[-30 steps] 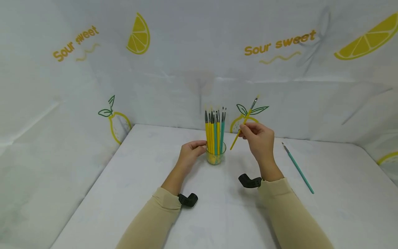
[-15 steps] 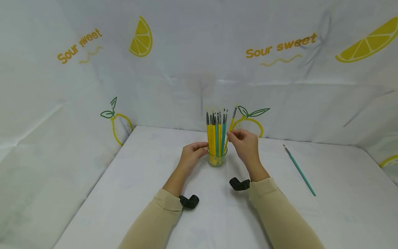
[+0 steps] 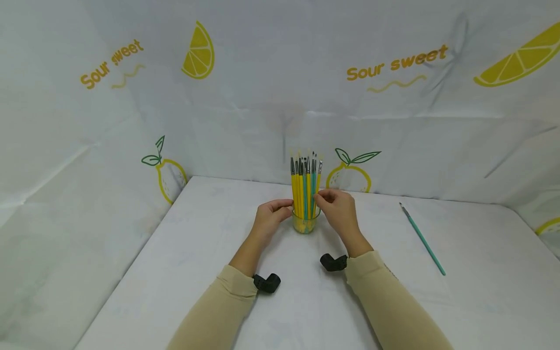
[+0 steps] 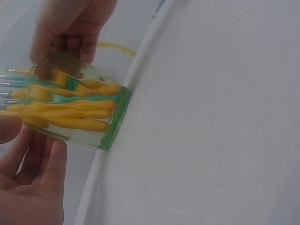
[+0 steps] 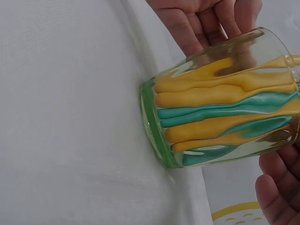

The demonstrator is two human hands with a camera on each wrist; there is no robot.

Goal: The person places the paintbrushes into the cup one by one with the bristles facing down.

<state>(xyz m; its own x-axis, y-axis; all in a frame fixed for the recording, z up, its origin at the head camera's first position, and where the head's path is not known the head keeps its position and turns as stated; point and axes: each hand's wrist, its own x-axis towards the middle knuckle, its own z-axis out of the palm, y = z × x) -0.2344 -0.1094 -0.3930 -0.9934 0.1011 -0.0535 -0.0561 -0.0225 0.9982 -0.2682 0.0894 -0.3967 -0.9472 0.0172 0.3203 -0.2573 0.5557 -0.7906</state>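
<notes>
A clear glass cup [image 3: 305,227] with a greenish base stands upright on the white table. Yellow and teal paintbrushes [image 3: 302,189] fill it, bristles up. From the left, my left hand [image 3: 268,218] holds the cup near its rim, some fingers behind the glass in the right wrist view. On the opposite side, my right hand [image 3: 341,210] pinches a yellow paintbrush [image 3: 319,180] between thumb and fingertips. That brush stands nearly upright at the cup's right side, its lower handle inside. Handle ends show through the glass [image 5: 151,119] in the right wrist view.
A single teal paintbrush [image 3: 422,238] lies slantwise on the table to the right of my right arm. White cloth with lemon prints [image 3: 350,177] hangs behind the table [image 3: 210,214] and along its left side. A black wrist camera [image 3: 268,283] sits on each wrist.
My right hand has moved left and down, bringing the yellow paintbrush from the air beside the cup into it. The left hand has stayed at the cup's left side.
</notes>
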